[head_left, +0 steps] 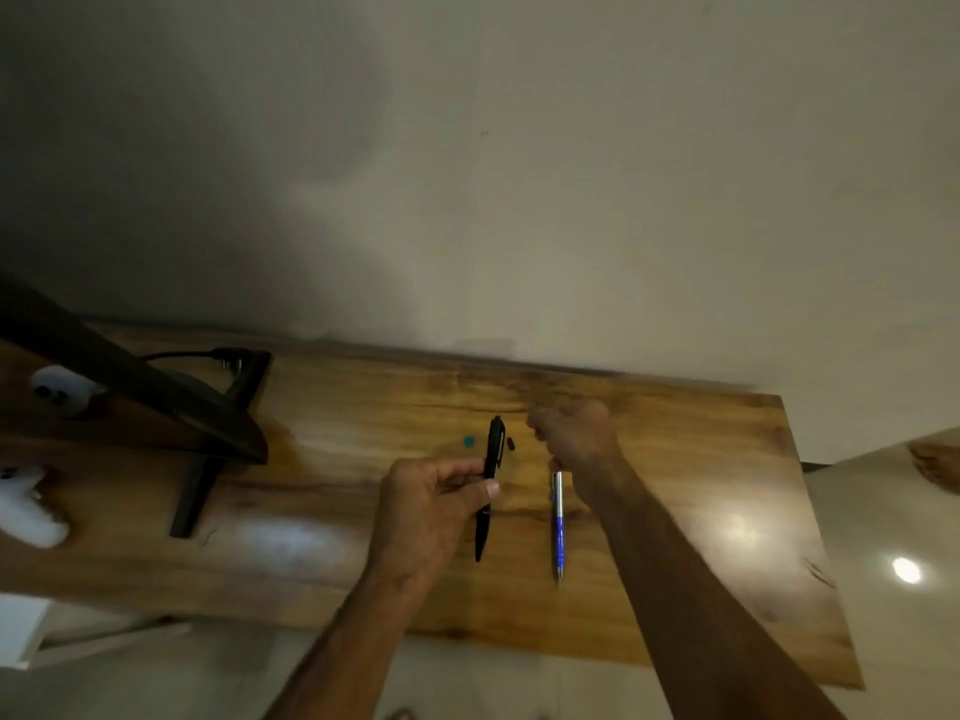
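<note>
You face a wooden table [337,459] set against a pale wall [519,174]. On your left a black stand [156,392] rests on it, with a black cable [182,354] behind. One white controller [62,389] lies beyond the stand, another [26,506] nearer you. The glossy floor [883,511] on your right reflects a lamp.

Wooden table [685,459] bears blue pen [558,527], green bit [469,441], monitor stand [193,498].

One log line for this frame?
left hand: pinches black pen | right hand: curled, contents unclear | blue pen: lying on table | green piece: on table
</note>
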